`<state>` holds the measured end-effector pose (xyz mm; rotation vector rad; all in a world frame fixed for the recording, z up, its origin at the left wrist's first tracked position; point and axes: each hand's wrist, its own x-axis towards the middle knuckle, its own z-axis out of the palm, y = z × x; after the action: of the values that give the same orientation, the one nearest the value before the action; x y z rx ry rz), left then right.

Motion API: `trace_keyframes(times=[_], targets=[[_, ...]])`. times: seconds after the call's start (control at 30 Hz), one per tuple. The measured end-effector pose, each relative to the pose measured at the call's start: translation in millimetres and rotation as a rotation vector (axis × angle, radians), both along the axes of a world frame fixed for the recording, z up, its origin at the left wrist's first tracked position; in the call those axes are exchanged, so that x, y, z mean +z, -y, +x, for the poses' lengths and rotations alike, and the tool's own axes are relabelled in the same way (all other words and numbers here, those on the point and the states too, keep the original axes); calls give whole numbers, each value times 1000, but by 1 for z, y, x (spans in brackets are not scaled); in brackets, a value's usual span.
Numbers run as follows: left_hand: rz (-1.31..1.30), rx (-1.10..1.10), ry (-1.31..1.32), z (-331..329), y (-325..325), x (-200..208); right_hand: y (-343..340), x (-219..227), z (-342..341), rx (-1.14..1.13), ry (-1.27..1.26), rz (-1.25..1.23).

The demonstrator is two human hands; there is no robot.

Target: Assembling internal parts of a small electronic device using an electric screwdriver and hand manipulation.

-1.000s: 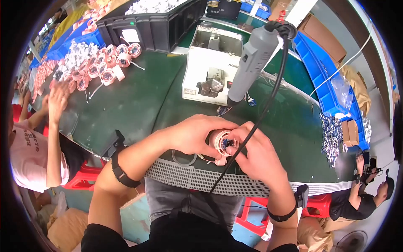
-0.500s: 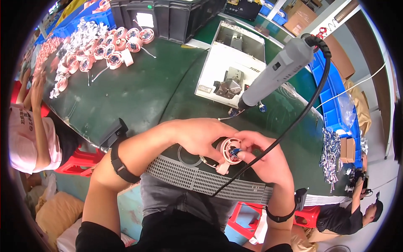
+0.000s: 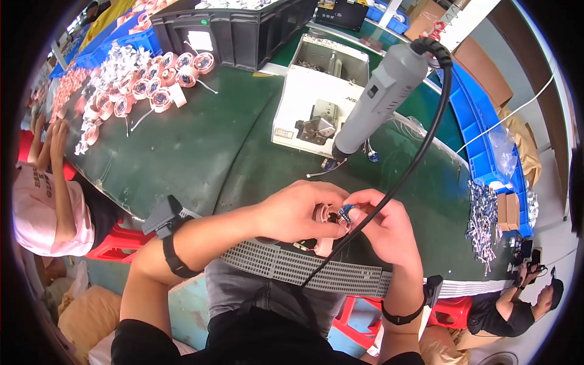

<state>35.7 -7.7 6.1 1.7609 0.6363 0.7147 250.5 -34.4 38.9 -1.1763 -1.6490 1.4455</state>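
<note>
Close together over a green table, a worker's hands meet: the left hand curls around a round pink housing, while the right hand, just beside it, pinches a small blue circuit board. Beyond both hands stand a grey cylindrical tool and a white machine.

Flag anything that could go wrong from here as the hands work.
The small blue circuit board is pinched in the right hand's fingertips, so it might slip. Close beside the round pink plastic housing in the left hand, it could scrape the rim. The long black flexible cable crosses in front of the right hand and may block the view.
</note>
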Motion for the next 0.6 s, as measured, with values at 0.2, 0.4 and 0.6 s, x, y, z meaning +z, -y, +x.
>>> trace_keyframes(times=[0.2, 0.4, 0.6], targets=[[-35, 99, 6, 1, 1, -3, 0, 0, -3, -48, 39, 6], [-3, 173, -14, 6, 7, -3, -1, -2, -2, -40, 92, 106], [18, 127, 24, 5, 6, -9, -2, -1, -6, -2, 260, 269]])
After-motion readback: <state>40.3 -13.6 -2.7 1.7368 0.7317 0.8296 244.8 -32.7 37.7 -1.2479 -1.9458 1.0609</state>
